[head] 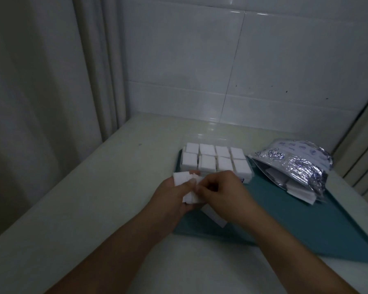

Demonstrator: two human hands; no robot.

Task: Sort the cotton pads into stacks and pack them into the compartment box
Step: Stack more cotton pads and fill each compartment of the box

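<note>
A clear compartment box [248, 178] stands at the far left of a teal tray [306, 225], its compartments filled with stacks of white cotton pads [208, 163]. Just in front of the box, my left hand [170, 194] holds a loose bunch of white pads [182, 178] between thumb and fingers. My right hand [221, 187] pinches the same bunch from the right side. More loose pads [215, 216] lie on the tray under my hands.
A crinkled silver foil bag [295, 164] lies open on the tray's right part, with white pads [302, 195] spilling from its mouth. The tray sits on a pale counter [94, 187] against a white tiled wall. A curtain hangs at the left.
</note>
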